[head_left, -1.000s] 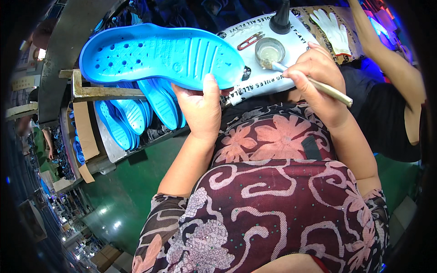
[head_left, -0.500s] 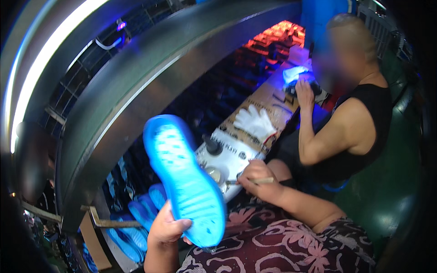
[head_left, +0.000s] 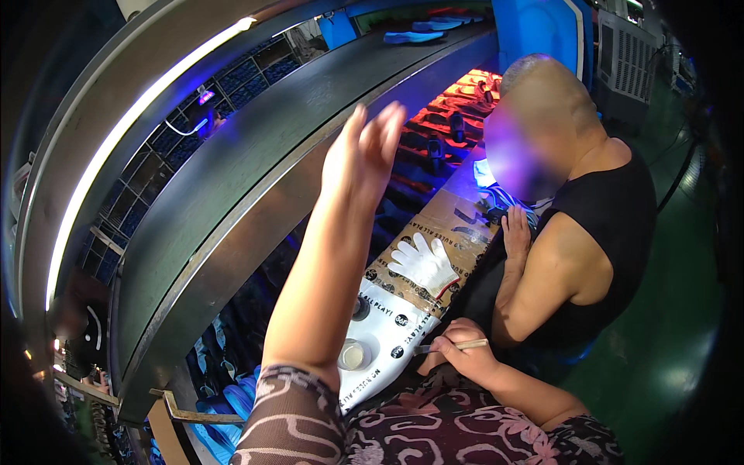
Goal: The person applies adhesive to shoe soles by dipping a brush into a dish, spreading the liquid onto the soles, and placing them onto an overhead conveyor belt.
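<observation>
While peering down from head height, can spot the right hand [head_left: 461,356] closest in, low by the lap, curled shut around a thin brush [head_left: 453,346]. Pinched between thumb and fingers, lying roughly level, tip poking left toward the edge of a white board [head_left: 387,341] on the counter [head_left: 453,221]. Just left of that tip, sitting on the board: a small round pot [head_left: 354,355] with something pale inside, not touching the brush. Can't tell what the stuff is, tbh.

Down in the lower left corner, a stack of blue soles [head_left: 232,403] tucked under the counter edge, pretty dark in there.

Moving up, left hand [head_left: 364,155] raised high on a lifted forearm, wide open, fingers apart and pointing upward, clamped on nothing, well apart from brush and pot.

Past the board, a pair of white gloves [head_left: 422,263] lying flat on the brown part of the counter. Further along on the right, a co-worker in a black sleeveless top [head_left: 612,232], seated at the same counter, with one co-worker's hand [head_left: 515,232] resting flat near a bluish lit item [head_left: 492,203], too blurry to name.

Arching over everything on the left, a big curved grey metal hood [head_left: 256,178] with a bright light strip [head_left: 116,155] along its outer rim. Way at the back, a red-lit rack [head_left: 457,101] with dark shapes on it, plus more blue soles up top [head_left: 418,35]. Green floor [head_left: 666,349] off to the right.
</observation>
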A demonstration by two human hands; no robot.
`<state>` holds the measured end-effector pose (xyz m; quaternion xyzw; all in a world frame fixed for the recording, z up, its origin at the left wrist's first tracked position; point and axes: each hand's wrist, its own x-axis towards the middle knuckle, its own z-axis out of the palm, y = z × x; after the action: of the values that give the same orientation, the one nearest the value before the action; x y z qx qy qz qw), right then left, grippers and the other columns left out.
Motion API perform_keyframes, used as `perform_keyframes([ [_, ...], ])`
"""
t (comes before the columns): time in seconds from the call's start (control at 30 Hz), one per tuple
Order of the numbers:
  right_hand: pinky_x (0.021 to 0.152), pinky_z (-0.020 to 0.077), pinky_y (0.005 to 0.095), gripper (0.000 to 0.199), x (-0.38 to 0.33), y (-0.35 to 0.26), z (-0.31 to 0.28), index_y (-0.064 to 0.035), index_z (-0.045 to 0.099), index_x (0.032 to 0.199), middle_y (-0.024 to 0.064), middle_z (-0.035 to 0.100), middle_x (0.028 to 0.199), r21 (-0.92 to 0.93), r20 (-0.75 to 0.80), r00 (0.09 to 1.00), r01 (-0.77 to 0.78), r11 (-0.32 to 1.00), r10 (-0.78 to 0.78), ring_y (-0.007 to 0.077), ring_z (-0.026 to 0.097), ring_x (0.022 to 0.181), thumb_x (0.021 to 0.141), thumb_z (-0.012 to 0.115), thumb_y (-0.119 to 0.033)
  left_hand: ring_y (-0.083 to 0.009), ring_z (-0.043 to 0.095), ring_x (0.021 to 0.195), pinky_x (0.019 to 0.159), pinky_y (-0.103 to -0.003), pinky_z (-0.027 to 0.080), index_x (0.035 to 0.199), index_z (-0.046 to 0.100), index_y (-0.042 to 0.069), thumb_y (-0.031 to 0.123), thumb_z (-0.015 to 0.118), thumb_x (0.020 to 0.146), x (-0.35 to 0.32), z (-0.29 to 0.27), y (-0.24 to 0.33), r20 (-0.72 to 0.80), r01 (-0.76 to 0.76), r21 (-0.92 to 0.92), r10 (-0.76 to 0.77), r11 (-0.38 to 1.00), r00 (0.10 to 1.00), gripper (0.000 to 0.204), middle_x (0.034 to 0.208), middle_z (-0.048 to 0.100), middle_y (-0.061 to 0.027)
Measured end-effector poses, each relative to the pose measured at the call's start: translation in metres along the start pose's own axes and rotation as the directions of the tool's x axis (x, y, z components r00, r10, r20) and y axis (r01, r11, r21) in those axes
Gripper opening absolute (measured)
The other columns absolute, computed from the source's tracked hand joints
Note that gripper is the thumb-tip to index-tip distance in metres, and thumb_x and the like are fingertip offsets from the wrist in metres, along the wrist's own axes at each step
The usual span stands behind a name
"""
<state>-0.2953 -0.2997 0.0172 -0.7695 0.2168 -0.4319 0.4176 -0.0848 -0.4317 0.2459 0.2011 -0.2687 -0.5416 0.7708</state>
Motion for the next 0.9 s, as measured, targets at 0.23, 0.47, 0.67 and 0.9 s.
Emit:
perform_keyframes([
  [0.23, 0.062, 0.0465, 0.0353, 0.025, -0.003, 0.015, 0.016, -0.0021, 0.067, 0.072, 0.0102, 0.065, 0.068, 0.172, 0.047, 0.995, -0.097, 0.980, 0.090, 0.0244, 0.062, 0.064, 0.089, 0.059, -0.018, -0.0236, 0.065, 0.091, 0.080, -0.032, 0.053, 0.102, 0.057, 0.004, 0.020, 0.061, 0.089, -0.252, -0.166, 0.083, -0.429, 0.135, 0.772, 0.352, 0.621, 0.832, 0.022, 0.097, 0.065, -0.0143],
  [0.47, 0.064, 0.0471, 0.0295, 0.029, -0.001, -0.003, 0.061, 0.0006, 0.066, 0.077, 0.0097, 0.066, 0.073, 0.306, 0.167, 0.935, -0.352, 0.885, 0.314, 0.0154, 0.061, 0.068, 0.094, 0.055, -0.020, -0.0126, 0.054, 0.064, 0.061, -0.027, 0.046, 0.090, 0.056, -0.001, 0.010, 0.059, 0.082, -0.556, -0.321, 0.143, 0.278, 0.647, 0.461, 0.791, -0.607, 0.544, 0.014, 0.075, 0.056, -0.0064],
  [0.67, 0.062, 0.0445, 0.0280, 0.032, -0.003, -0.010, 0.097, -0.0022, 0.068, 0.079, 0.0053, 0.060, 0.069, 0.349, 0.315, 0.882, -0.452, 0.821, 0.351, 0.0125, 0.055, 0.066, 0.095, 0.054, -0.027, -0.0149, 0.052, 0.049, 0.046, -0.028, 0.044, 0.096, 0.056, -0.003, 0.008, 0.055, 0.080, -0.632, -0.374, 0.121, -0.905, 0.782, 0.381, 0.372, 0.494, 0.206, 0.019, 0.066, 0.055, -0.0067],
  [0.9, 0.062, 0.0458, 0.0234, 0.028, 0.002, -0.008, 0.086, -0.0021, 0.067, 0.084, 0.0033, 0.063, 0.075, 0.117, 0.174, 0.864, -0.495, 0.861, 0.473, 0.0095, 0.055, 0.066, 0.096, 0.048, -0.019, -0.0109, 0.052, 0.059, 0.049, -0.027, 0.041, 0.089, 0.057, 0.013, 0.027, 0.052, 0.092, -0.607, -0.352, 0.128, -0.956, 0.146, 0.292, 0.282, 0.945, 0.083, 0.015, 0.070, 0.054, 0.0009],
])
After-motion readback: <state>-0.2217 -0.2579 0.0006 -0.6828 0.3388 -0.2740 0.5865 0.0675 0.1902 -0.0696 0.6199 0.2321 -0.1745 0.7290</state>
